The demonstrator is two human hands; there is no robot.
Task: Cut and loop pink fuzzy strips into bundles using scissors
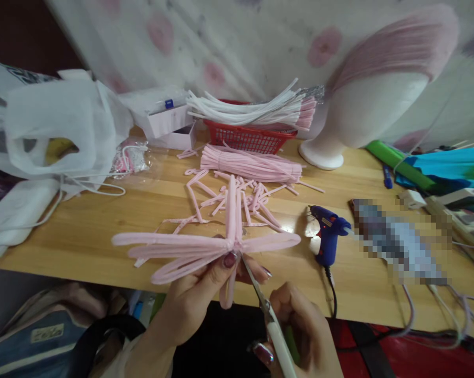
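While the left hand pinches pink loops, the right hand clasps blurry-tipped scissors.

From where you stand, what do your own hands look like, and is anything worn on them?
Both hands are gloveless, with glossy, dark purplish-red polish on the nails that show. At the left hand, the edge of a pale sleeve shows by the forearm. No sleeve shows on the right hand. I see no rings.

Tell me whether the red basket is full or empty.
Full, it seems: the red basket has fuzzy white stems heaped above its rim, jutting past both sides.
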